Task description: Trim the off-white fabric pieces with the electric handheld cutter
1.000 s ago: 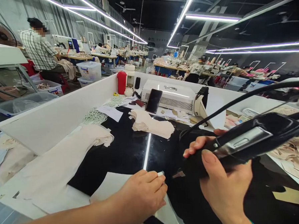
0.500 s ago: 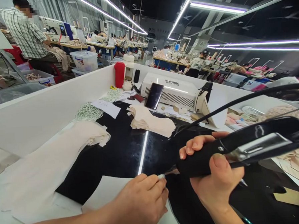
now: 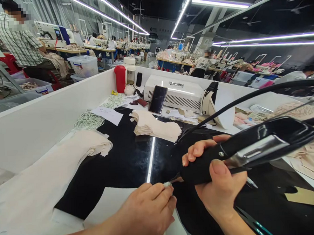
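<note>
My right hand (image 3: 220, 188) is wrapped round a black corded hand tool (image 3: 263, 133) with a silver lever and a metal tip pointing left. The thumb lies along its near side. My left hand (image 3: 148, 211) is closed in a pinch on a small pale piece (image 3: 167, 184), close to the tool's tip; most of the piece is hidden by the fingers. Whether the tip touches it I cannot tell. Under the left hand lies a white sheet (image 3: 109, 204) on a black work surface (image 3: 125, 166).
Beige fabric pieces (image 3: 49, 168) lie at left, and a smaller fabric stack (image 3: 154, 127) further back. A phone (image 3: 158, 100) leans against a white vented machine (image 3: 175, 90). Silver-and-teal tools (image 3: 253, 223) lie by my right forearm. A black cable (image 3: 245, 97) arches across the right. Low white walls (image 3: 57, 119) border the table.
The view has shifted slightly, so most things sit a little further left. Both hands keep their grips, and the tool's rear end appears slightly lower relative to the background.
</note>
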Action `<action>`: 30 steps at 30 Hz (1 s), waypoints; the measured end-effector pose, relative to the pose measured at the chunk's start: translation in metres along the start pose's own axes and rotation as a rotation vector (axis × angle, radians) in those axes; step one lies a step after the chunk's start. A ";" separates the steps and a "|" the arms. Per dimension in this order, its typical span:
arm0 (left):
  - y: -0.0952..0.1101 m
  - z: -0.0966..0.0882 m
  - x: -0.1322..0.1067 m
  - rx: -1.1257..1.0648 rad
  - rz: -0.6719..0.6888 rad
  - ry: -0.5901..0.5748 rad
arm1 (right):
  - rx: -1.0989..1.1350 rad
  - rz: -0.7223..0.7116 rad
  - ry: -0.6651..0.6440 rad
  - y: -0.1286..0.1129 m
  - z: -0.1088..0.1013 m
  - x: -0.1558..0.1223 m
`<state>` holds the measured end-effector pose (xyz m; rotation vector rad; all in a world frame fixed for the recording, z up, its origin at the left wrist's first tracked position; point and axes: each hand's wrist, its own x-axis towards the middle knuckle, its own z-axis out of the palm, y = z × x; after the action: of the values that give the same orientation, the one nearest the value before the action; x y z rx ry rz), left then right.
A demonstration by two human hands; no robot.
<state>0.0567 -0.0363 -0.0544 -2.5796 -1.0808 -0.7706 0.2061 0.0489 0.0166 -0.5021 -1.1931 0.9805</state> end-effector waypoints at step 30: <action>-0.001 -0.006 -0.002 0.030 -0.017 -0.058 | -0.020 -0.019 -0.031 0.002 -0.002 -0.001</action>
<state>0.0526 -0.0391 -0.0504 -2.5855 -1.1235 -0.6821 0.2074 0.0493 0.0133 -0.4922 -1.2345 0.9638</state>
